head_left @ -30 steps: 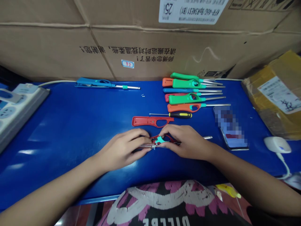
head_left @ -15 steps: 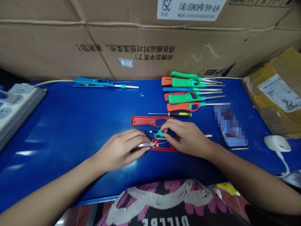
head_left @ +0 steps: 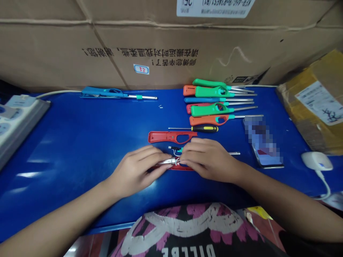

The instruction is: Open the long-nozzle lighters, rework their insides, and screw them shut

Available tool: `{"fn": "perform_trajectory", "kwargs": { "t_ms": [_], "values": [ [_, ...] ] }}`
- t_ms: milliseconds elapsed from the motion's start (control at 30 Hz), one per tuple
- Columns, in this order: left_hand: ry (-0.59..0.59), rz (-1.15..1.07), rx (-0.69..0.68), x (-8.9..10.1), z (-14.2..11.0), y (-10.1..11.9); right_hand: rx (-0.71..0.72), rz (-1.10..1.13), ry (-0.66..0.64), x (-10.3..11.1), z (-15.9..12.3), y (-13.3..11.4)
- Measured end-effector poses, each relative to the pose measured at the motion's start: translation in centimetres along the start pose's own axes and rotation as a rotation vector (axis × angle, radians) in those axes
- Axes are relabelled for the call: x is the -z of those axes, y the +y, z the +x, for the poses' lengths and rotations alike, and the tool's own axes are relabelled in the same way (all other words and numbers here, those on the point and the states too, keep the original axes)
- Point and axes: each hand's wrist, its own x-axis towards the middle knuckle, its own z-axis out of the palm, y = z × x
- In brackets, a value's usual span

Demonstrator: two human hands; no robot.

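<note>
My left hand (head_left: pixel 142 167) is closed around a clear, silvery lighter fuel tank (head_left: pixel 166 162), its white valve end pointing right. At that end the fingertips of my right hand (head_left: pixel 209 157) are pinched together; what lies between them is hidden. Under both hands sits one red lighter shell half (head_left: pixel 182 168), mostly covered. Just behind it are a black igniter piece (head_left: pixel 174 147) with a white wire and a teal part (head_left: pixel 180 150), partly behind my right fingers. A metal lighter tube (head_left: pixel 235 153) sticks out past my right hand. The other red shell half (head_left: pixel 160 136) lies farther back, hollow side up.
A black-and-yellow screwdriver (head_left: pixel 205 128) lies behind the shell. Several assembled lighters (head_left: pixel 214 110) are stacked at back right, with a blue lighter (head_left: pixel 103 93) and small screws (head_left: pixel 160 106) leftward. A phone (head_left: pixel 264 142), taped box (head_left: pixel 313 107) and power strip (head_left: pixel 21 117) flank the area.
My right hand has moved from the teal part down and left to the tank's valve end, now covering much of the teal part. My left hand keeps hold of the tank.
</note>
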Motion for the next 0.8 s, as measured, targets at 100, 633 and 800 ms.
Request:
{"fn": "perform_trajectory", "kwargs": {
  "t_ms": [100, 633, 800],
  "values": [
    [-0.011, -0.018, -0.011, 0.0, 0.0, 0.0, 0.049, -0.035, -0.015, 0.2, 0.0, 0.1],
    [-0.035, 0.086, 0.079, 0.3, -0.2, -1.4, -0.117, -0.126, -0.048, 1.3, -0.5, 1.0],
    [-0.034, 0.095, 0.075, 0.6, -0.2, -2.0, -0.233, -0.24, -0.094, 1.9, -0.6, 1.0]
  ]
}}
